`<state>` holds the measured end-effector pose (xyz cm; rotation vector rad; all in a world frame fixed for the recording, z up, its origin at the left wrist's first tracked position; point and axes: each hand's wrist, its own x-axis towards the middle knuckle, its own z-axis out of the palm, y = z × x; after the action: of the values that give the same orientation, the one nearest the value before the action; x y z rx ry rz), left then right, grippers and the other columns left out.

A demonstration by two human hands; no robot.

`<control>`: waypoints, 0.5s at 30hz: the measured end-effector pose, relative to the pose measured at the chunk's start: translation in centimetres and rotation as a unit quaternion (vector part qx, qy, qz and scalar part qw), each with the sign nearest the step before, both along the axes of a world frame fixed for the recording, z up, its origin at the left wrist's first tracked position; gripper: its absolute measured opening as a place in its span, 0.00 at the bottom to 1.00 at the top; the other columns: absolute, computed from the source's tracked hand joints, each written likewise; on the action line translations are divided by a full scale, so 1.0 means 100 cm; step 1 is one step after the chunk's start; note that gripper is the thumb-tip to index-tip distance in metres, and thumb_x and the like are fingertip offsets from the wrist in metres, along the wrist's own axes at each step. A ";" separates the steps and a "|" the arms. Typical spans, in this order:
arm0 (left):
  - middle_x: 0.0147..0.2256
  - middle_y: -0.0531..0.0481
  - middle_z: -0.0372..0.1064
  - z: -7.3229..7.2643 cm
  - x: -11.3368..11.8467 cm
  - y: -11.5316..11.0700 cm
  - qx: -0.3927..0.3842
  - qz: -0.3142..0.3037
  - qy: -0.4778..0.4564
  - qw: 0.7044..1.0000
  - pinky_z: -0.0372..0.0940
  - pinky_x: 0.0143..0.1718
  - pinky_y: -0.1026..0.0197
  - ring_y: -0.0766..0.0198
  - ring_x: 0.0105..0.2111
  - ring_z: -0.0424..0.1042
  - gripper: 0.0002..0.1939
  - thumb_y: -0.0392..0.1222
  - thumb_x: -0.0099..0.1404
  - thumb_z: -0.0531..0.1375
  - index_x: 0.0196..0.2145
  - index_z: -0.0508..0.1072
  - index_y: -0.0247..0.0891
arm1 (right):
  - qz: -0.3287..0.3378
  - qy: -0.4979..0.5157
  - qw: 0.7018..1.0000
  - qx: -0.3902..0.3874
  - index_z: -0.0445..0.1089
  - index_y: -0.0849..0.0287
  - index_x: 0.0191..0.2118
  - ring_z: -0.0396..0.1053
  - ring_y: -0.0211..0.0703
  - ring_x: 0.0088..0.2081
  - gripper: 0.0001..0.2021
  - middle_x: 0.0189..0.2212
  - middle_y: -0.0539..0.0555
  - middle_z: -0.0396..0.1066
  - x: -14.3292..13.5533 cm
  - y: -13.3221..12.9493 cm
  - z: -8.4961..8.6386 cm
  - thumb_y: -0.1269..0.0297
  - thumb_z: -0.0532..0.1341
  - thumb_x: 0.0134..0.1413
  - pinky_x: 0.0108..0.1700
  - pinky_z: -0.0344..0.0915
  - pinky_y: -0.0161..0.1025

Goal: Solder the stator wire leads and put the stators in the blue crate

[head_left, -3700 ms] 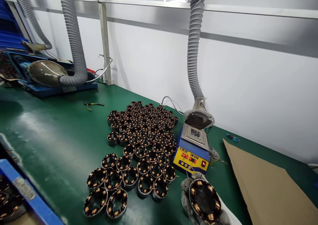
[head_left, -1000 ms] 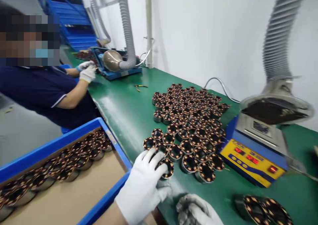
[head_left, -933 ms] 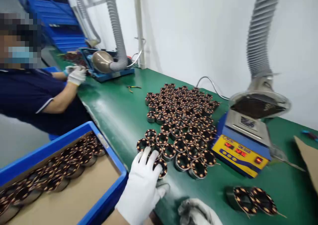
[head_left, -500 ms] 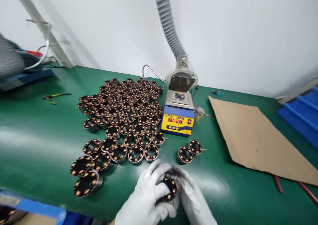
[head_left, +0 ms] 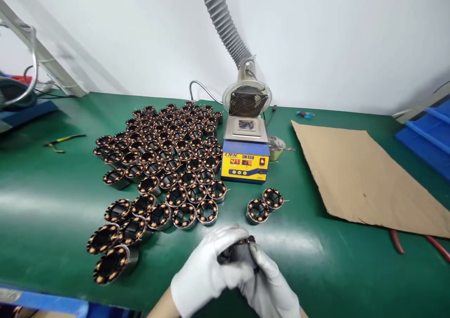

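Observation:
A copper-wound motor stator (head_left: 242,255) is tilted on its side between my two white-gloved hands, low in the middle of the view. My left hand (head_left: 211,266) wraps round its left side and top. My right hand (head_left: 269,278) closes on its right end, the thumb near the copper windings. Two stators stand close together just beyond, the nearer one (head_left: 258,211) and the farther one (head_left: 273,198). A large group of upright stators (head_left: 168,142) covers the bench to the left.
A yellow and blue heating unit (head_left: 245,161) stands behind my hands, under an extraction hood (head_left: 247,98). Cardboard (head_left: 365,182) lies right, red-handled tools (head_left: 397,241) partly beneath it. Pliers (head_left: 65,139) lie far left; blue bins (head_left: 431,137) stand far right.
The held stator has turned from showing its open wound end to showing its smooth side. Both hands have shifted their hold around it. The camera view has moved slightly.

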<state>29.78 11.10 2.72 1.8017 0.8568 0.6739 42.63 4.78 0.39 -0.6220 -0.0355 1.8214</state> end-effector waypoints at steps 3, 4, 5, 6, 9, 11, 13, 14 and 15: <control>0.32 0.48 0.74 0.007 0.011 0.015 -0.115 0.069 -0.060 0.989 0.66 0.41 0.57 0.55 0.37 0.72 0.12 0.45 0.60 0.54 0.27 0.74 0.38 | 0.023 -0.006 0.999 0.030 0.74 0.60 0.38 0.73 0.42 0.33 0.13 0.32 0.55 0.77 0.000 0.001 0.003 0.58 0.67 0.48 0.35 0.68 0.36; 0.28 0.48 0.73 0.007 0.014 0.018 -0.159 0.100 -0.077 0.979 0.67 0.33 0.60 0.57 0.30 0.72 0.15 0.48 0.60 0.54 0.24 0.72 0.38 | 0.030 -0.008 0.999 0.036 0.74 0.61 0.38 0.74 0.42 0.33 0.14 0.32 0.56 0.76 0.001 0.001 0.004 0.57 0.67 0.48 0.34 0.68 0.36; 0.25 0.49 0.72 0.007 0.016 0.020 -0.197 0.129 -0.098 0.967 0.66 0.27 0.61 0.58 0.26 0.70 0.17 0.51 0.60 0.54 0.22 0.71 0.38 | 0.036 -0.006 0.999 0.040 0.74 0.62 0.39 0.74 0.43 0.33 0.15 0.32 0.57 0.76 0.002 0.001 0.005 0.57 0.67 0.47 0.33 0.68 0.35; 0.25 0.49 0.71 0.007 0.017 0.021 -0.221 0.151 -0.121 0.956 0.65 0.25 0.62 0.59 0.25 0.70 0.18 0.54 0.61 0.54 0.22 0.70 0.38 | 0.038 -0.001 0.999 0.037 0.74 0.62 0.39 0.74 0.44 0.34 0.16 0.33 0.58 0.76 0.002 0.002 0.005 0.56 0.67 0.47 0.32 0.68 0.35; 0.35 0.46 0.74 0.006 0.015 0.015 -0.255 0.155 -0.160 0.941 0.68 0.39 0.59 0.55 0.37 0.72 0.20 0.57 0.60 0.56 0.35 0.74 0.36 | 0.028 0.018 0.999 0.018 0.74 0.61 0.41 0.73 0.43 0.34 0.19 0.36 0.57 0.76 0.004 0.002 0.005 0.53 0.66 0.47 0.32 0.67 0.34; 0.43 0.45 0.72 0.004 0.016 0.007 -0.241 0.120 -0.100 0.958 0.64 0.48 0.52 0.50 0.46 0.69 0.22 0.52 0.57 0.59 0.46 0.71 0.37 | 0.010 0.015 1.000 0.016 0.74 0.58 0.41 0.72 0.41 0.35 0.18 0.37 0.55 0.76 0.003 0.002 0.002 0.53 0.66 0.47 0.34 0.67 0.35; 0.45 0.47 0.71 0.002 0.022 -0.002 -0.179 0.124 -0.045 0.975 0.61 0.51 0.48 0.49 0.48 0.67 0.20 0.45 0.55 0.58 0.47 0.72 0.41 | -0.008 -0.004 1.000 0.018 0.74 0.55 0.39 0.71 0.41 0.38 0.14 0.39 0.52 0.75 0.001 0.001 0.000 0.55 0.68 0.46 0.39 0.67 0.37; 0.44 0.48 0.71 0.001 0.025 -0.004 -0.134 0.134 -0.044 0.981 0.60 0.51 0.49 0.50 0.47 0.68 0.17 0.42 0.55 0.57 0.44 0.74 0.42 | -0.013 -0.018 1.000 0.017 0.74 0.53 0.38 0.71 0.42 0.39 0.13 0.40 0.51 0.75 0.000 0.000 0.000 0.56 0.68 0.46 0.40 0.67 0.39; 0.41 0.48 0.72 0.000 0.029 -0.006 -0.104 0.144 -0.064 0.982 0.62 0.49 0.50 0.52 0.44 0.69 0.15 0.41 0.56 0.56 0.40 0.75 0.42 | -0.015 -0.034 0.999 0.013 0.73 0.52 0.38 0.71 0.42 0.39 0.12 0.40 0.50 0.75 0.000 -0.001 0.000 0.56 0.69 0.45 0.41 0.67 0.40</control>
<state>32.72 10.53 2.74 1.4463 1.0710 0.8428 42.60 4.68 0.39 -0.6624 -0.0946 1.7674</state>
